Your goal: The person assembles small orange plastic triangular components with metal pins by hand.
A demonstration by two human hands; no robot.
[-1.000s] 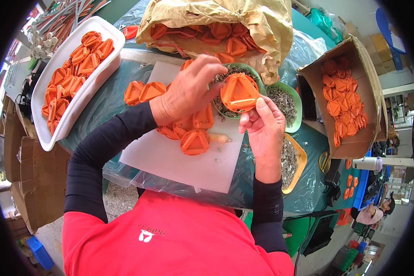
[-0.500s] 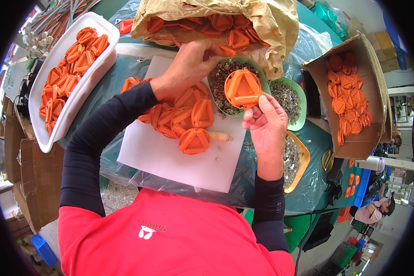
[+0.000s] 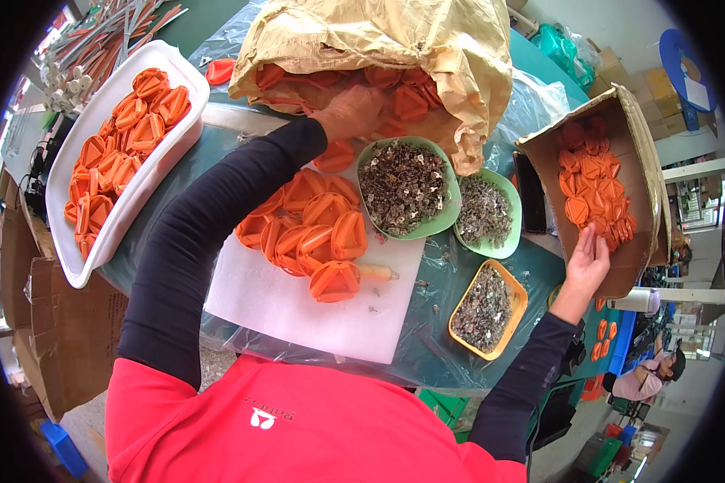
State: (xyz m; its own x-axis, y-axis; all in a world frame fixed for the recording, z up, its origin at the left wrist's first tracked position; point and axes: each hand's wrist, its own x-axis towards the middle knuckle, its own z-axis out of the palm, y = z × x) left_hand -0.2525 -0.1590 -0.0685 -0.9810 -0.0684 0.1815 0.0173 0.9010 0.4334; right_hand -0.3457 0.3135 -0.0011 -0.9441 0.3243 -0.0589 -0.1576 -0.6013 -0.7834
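Observation:
My left hand (image 3: 353,113) reaches into the mouth of a brown paper sack (image 3: 362,34), among round orange plastic parts (image 3: 411,103) with triangular ridges. Its fingers are mostly hidden there, so what they hold cannot be seen. At the right, my right hand (image 3: 586,270) is at the near edge of a cardboard box (image 3: 620,278), fingers stretched out and nothing visible in them. Similar orange discs (image 3: 596,193) lie heaped in that box. Between my arms, a pile of orange discs (image 3: 310,229) rests on a white foam pad (image 3: 298,322), beside a short yellowish handle (image 3: 377,274).
Two green bowls, a larger one (image 3: 453,205) and a smaller one (image 3: 515,217), and a yellow tray (image 3: 515,314) hold small metal pieces. A white tub (image 3: 189,133) of orange discs stands at left. Plastic sheeting covers the green table (image 3: 427,314). A person (image 3: 648,377) sits far right.
My right hand has moved right to the cardboard box, and the orange disc it held is no longer in it. My left hand has gone from the sack's edge into its mouth.

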